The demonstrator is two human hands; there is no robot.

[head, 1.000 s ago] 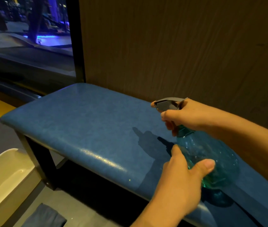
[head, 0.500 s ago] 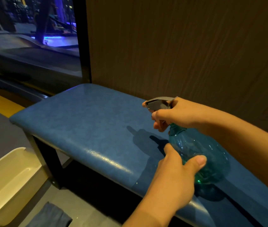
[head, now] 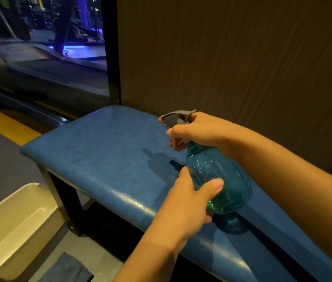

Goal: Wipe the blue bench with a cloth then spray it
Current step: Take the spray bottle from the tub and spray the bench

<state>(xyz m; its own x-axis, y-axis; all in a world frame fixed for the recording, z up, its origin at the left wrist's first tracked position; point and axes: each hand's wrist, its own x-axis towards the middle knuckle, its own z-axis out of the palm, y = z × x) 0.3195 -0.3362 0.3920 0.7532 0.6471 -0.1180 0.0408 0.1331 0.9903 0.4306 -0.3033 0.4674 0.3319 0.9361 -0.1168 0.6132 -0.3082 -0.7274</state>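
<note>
**Two hands hold the spray bottle over the blue bench**

Closest to the camera, a dark cloth (head: pixel 67 268) lies on the floor, crumpled and soft. It looks easy to squash and pick up anywhere. Beside it sits a cream plastic tub (head: pixel 16 224). The part of the tub that shows has nothing in it.

Next comes the left hand (head: pixel 183 210). It is wrapped around the fat lower part of the spray bottle (head: pixel 220 178), thumb on the near side and fingers round the far side. The bottle is see-through blue-green plastic. It probably feels light and hard, and smooth enough to slip if wet, so holding it low with one hand is a good idea. I cannot tell how much liquid is inside; the bottom looks greener, so some may be there.

The bottle looks lifted just above the blue bench (head: pixel 104 159), tipped a little, with a dark shadow under it. The bench top is padded and shiny, and it likely gives a bit when pressed.

Farther back, the right hand (head: pixel 195 131) is closed around the neck and the grey sprayer top (head: pixel 176 118). Its fingers curl over the trigger. The nozzle points left along the bench. This looks like the spraying step.

Behind it all is a brown wall (head: pixel 232 58).
</note>
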